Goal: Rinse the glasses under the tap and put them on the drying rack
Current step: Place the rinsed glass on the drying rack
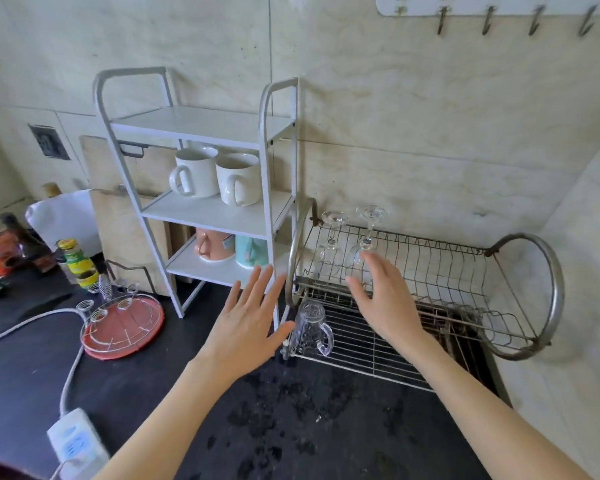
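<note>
Both hands — left hand (246, 327) and right hand (383, 299) — hover open and empty over the drying rack (430, 271), where two stemmed glasses (347, 251) stand inverted at 12 o'clock and a glass mug (309, 329) at 9 — seemingly all placed, so withdraw gently without knocking stems.

Marbled wall tiles (430, 98) behind black counter (291, 427).

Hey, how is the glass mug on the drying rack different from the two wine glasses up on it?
The glass mug has a handle and a textured wall; the wine glasses have stems and smooth bowls. The mug sits on the lower front grid of the drying rack; the wine glasses stand on the upper tier at the back. All are clear glass and set upside down.
</note>
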`<state>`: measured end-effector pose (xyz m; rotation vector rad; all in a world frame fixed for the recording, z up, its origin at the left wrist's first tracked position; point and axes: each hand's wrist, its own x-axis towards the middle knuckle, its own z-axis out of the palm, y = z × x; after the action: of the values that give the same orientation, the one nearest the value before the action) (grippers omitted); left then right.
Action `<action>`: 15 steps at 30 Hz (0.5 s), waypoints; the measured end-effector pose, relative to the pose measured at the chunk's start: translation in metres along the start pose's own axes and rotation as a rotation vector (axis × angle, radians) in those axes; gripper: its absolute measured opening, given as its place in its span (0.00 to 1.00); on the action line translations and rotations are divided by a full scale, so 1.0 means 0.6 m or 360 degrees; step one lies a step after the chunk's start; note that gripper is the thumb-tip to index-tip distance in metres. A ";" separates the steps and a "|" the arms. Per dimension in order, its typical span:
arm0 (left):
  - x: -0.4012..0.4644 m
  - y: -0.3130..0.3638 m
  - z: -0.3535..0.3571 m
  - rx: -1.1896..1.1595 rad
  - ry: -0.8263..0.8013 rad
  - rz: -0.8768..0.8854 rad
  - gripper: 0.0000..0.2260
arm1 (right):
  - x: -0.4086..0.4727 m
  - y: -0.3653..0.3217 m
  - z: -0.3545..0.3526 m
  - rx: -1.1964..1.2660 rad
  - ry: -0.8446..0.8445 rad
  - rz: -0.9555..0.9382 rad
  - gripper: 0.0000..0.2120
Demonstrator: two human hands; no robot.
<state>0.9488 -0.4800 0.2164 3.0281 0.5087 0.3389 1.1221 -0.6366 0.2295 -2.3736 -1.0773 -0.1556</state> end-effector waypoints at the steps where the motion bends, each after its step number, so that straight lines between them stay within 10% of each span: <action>1: -0.027 0.002 0.002 0.0000 0.0040 -0.0006 0.38 | -0.026 -0.018 0.000 -0.0071 -0.0033 -0.0052 0.29; 15: -0.550 -0.046 -0.004 0.0082 0.0025 -0.0440 0.28 | -0.439 -0.327 0.143 -0.0023 -0.0449 -0.0698 0.31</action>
<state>0.6353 -0.5621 0.1480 2.9488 0.9372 0.3376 0.7917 -0.6624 0.1559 -2.1804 -1.7280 0.0203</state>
